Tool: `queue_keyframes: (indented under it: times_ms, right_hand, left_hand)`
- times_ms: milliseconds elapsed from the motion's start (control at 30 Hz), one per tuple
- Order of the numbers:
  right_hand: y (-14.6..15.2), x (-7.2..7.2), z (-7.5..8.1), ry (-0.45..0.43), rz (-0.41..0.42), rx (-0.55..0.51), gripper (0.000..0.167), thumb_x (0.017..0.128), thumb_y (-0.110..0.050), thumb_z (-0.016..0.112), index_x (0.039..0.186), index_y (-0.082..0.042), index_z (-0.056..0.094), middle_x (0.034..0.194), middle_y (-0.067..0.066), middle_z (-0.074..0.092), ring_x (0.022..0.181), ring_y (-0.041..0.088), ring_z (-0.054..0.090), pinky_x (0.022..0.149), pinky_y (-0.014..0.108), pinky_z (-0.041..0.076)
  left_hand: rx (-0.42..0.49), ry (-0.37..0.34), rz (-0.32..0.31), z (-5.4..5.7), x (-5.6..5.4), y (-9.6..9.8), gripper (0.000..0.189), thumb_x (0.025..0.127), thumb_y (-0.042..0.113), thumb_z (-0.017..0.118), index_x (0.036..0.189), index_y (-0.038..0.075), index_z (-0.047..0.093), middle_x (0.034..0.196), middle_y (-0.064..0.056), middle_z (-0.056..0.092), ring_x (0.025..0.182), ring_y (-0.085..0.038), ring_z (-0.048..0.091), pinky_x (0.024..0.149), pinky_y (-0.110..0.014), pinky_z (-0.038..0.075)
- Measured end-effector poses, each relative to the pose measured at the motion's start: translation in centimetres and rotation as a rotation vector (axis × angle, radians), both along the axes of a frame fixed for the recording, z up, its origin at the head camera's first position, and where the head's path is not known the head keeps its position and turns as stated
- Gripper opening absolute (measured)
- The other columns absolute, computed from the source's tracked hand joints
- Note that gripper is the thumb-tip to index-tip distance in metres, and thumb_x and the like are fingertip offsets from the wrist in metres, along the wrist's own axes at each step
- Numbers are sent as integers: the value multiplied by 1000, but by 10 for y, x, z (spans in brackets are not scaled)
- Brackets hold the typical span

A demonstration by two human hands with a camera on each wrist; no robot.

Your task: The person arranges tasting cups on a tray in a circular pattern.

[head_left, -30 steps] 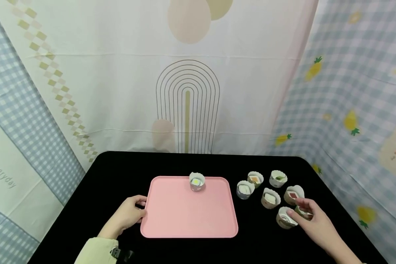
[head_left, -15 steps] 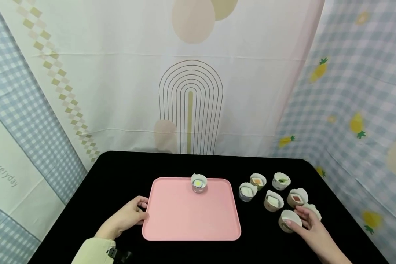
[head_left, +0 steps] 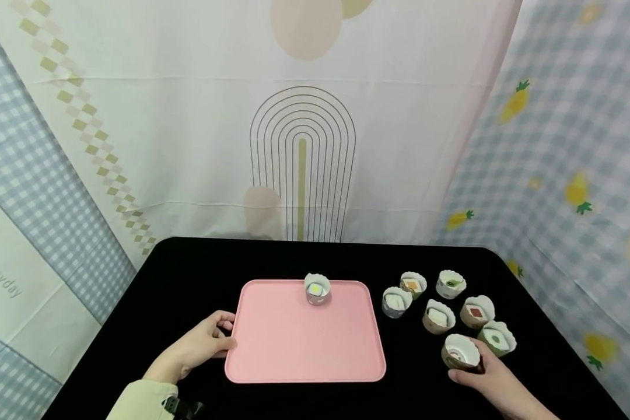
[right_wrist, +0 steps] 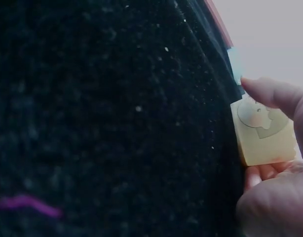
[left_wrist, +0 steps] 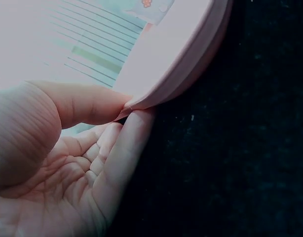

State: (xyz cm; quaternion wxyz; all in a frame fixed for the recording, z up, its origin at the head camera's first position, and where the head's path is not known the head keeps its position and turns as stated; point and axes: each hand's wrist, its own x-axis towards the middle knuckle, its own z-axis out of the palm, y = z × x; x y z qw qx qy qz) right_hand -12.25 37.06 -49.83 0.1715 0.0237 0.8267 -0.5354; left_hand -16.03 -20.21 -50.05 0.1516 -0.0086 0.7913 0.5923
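A pale green sleeve (head_left: 143, 402) with a black strap (head_left: 177, 405) at the cuff fills the near left of the black table (head_left: 294, 402). At near right, a person's right hand (head_left: 487, 378) grips a patterned paper cup (head_left: 460, 353) between thumb and curled fingers, its open mouth facing up; whether it touches the tabletop cannot be told. Across from it, the left hand (head_left: 202, 343) pinches the left rim of a pink tray (head_left: 304, 344), thumb above and fingertip below in the left wrist view. Just beyond the right hand stands a cup with a green ring inside (head_left: 496, 338). Farther back in the same group are a cup with white contents (head_left: 438, 317), a cup with a dark red square (head_left: 476, 312), a second white-filled cup (head_left: 396, 302), an orange-centred cup (head_left: 413, 285) and a cup with a green piece (head_left: 450, 284). A yellow-centred cup (head_left: 317, 289) stands at the tray's far edge. Behind the table hangs a white cloth (head_left: 199, 146) printed with arches, flanked at right by blue gingham (head_left: 551, 233) with pineapples.
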Motion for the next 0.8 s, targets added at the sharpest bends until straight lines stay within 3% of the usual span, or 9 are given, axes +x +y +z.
queue_keyframes:
  times_ms: [400, 600, 800]
  right_hand:
    - [-6, -3, 4, 16, -45, 148, 81, 86, -30, 73, 145, -2, 26, 135, 20, 46, 123, 38, 45, 84, 41, 51]
    - [-5, -1, 6, -18, -59, 84, 75, 89, -28, 70, 144, 2, 27, 130, 19, 50, 112, 30, 54, 82, 37, 51]
    - [-8, -4, 18, -52, -57, 81, 73, 91, -33, 67, 142, 3, 29, 130, 19, 49, 110, 28, 55, 81, 40, 52]
  left_hand:
    - [5, 18, -4, 2, 1, -4, 50, 83, -1, 67, 128, -2, 45, 112, -18, 43, 87, -26, 53, 74, -37, 57]
    - [7, 31, 1, 3, 1, 1, 50, 83, -2, 67, 128, -3, 45, 111, -18, 44, 86, -25, 52, 73, -38, 58]
    - [4, 15, 29, 1, 3, 2, 49, 83, -3, 67, 128, -2, 47, 109, -17, 45, 84, -25, 52, 71, -39, 58]
